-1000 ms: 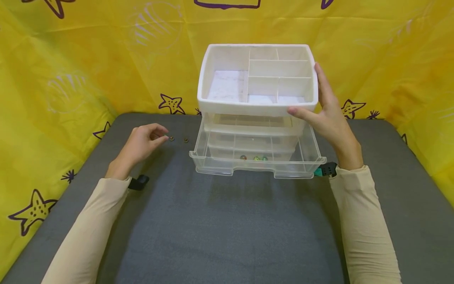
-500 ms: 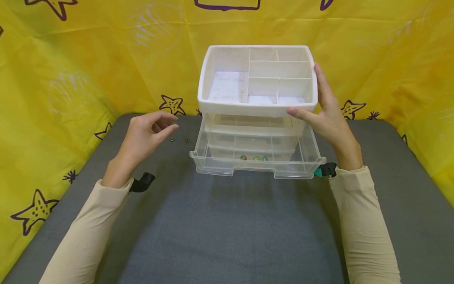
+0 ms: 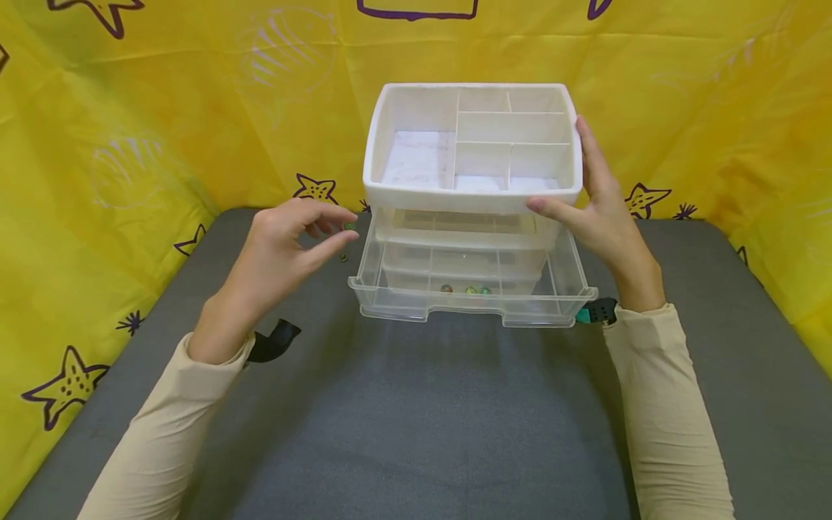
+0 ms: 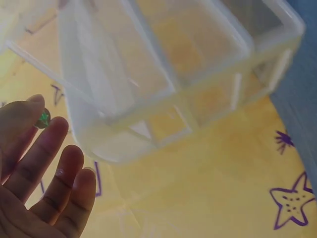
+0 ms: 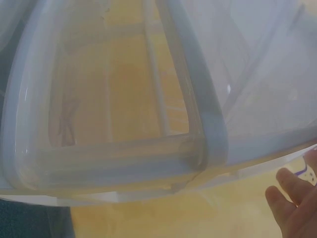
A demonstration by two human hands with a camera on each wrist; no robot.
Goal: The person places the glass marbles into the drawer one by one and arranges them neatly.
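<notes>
My left hand (image 3: 276,249) pinches a small green marble (image 4: 43,119) between thumb and fingertip, above the table and just left of the organizer. In the left wrist view its other fingers are loosely bent. My right hand (image 3: 604,213) grips the right side of the white drawer organizer (image 3: 416,198), thumb on the front of its top tray and fingers along the side. A clear drawer (image 3: 396,307) is pulled out low on the organizer. Inside it lie a reddish marble (image 3: 446,289), a yellow-green marble (image 3: 471,290) and a greenish marble (image 3: 485,291).
Another small marble (image 3: 343,257) lies on the grey table (image 3: 416,419), left of the open drawer. The organizer's top tray has several compartments. Yellow cloth (image 3: 214,94) with sea-creature drawings hangs behind and at both sides.
My left hand has lifted a marble off the table and moved it right, toward the organizer. One table marble is now hidden behind that hand. The right hand stays in place.
</notes>
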